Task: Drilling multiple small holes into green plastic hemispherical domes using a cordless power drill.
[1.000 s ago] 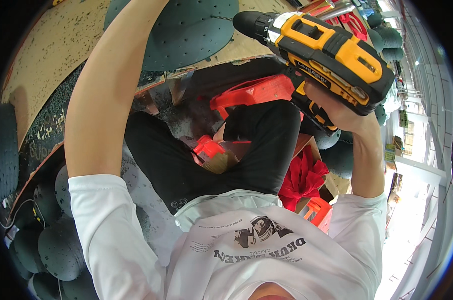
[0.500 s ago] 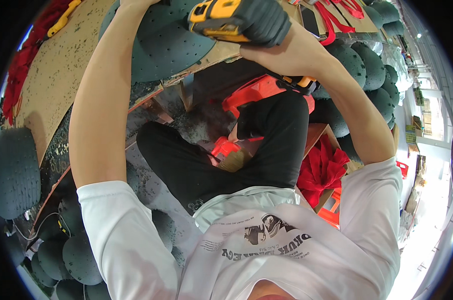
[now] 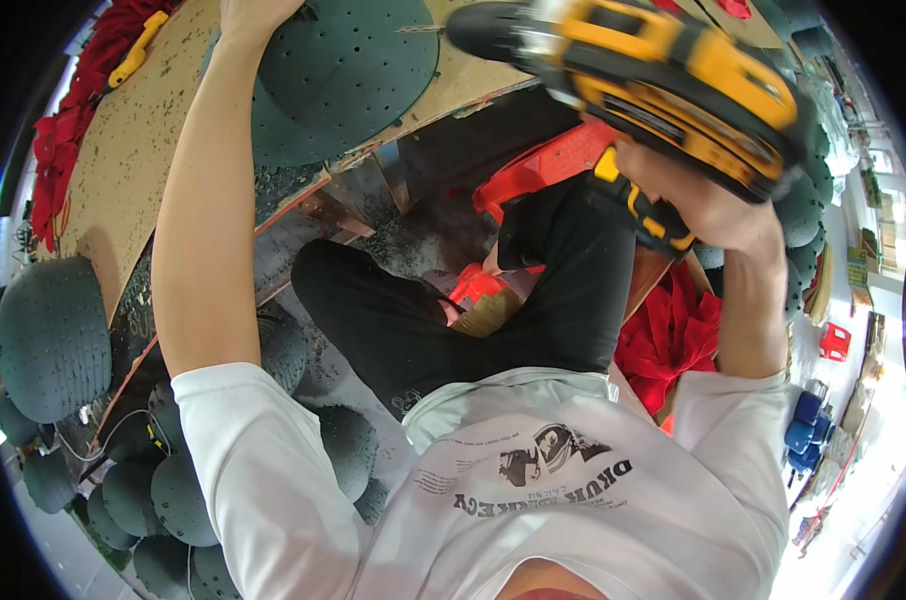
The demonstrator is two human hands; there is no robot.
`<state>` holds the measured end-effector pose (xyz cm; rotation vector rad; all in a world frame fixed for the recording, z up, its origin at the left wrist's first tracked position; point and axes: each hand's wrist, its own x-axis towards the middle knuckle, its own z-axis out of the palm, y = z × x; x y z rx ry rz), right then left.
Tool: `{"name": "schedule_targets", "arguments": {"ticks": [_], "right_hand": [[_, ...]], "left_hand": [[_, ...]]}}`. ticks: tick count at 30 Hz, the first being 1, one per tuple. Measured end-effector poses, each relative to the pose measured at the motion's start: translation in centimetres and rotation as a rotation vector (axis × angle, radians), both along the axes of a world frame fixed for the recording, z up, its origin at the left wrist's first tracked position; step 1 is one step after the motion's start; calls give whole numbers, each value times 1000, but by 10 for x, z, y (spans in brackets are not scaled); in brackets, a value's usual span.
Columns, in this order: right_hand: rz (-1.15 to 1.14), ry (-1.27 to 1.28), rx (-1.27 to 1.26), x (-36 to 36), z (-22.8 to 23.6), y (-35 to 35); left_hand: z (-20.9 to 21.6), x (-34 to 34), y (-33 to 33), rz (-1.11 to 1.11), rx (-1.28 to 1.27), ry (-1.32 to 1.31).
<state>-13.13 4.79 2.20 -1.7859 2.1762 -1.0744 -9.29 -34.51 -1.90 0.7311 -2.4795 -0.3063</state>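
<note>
A yellow and black cordless drill (image 3: 678, 85) is in my right hand (image 3: 698, 195), with the fingers wrapped round its handle. Its thin bit points left over the edge of a dark green domed piece (image 3: 348, 85) dotted with small holes. Whether the bit touches the piece I cannot tell. This piece lies on the tan worktable (image 3: 138, 160). At the upper edge of the view, my left hand (image 3: 258, 12) is at the far left side of the domed piece. Its fingers are mostly cut off by the picture's edge.
More dark green domed pieces (image 3: 53, 340) stand at the left and in stacks below the table. Red fabric (image 3: 673, 335) fills a box beside my leg. A yellow tool (image 3: 138, 50) lies at the table's far left. A red stool (image 3: 543, 170) stands under the table.
My right hand has swung the drill to the right and nearer, from over the table's edge. It now shows side-on, with its bit in view. My left hand has shifted slightly.
</note>
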Motion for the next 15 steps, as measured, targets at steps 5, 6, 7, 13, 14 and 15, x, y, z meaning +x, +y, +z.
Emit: {"name": "schedule_targets", "arguments": {"ticks": [5,6,7,13,14,15], "right_hand": [[-156,-1218,-261,-2,-98,75],[-132,-1402,-321,-3,-130,93],[-100,-1588,-380,-4,-163,107],[77,-1998,-705,10,-242,156],[143,-1969,-727,5,-244,158],[158,-1961,-729,3,-246,161]], "left_hand": [[-7,-4,5,-1,-36,133],[-10,-3,4,0,-79,201],[-11,-3,0,10,-97,187],[10,12,20,121,-362,-90],[20,14,37,265,-371,-239],[28,13,48,412,-378,-383]]}}
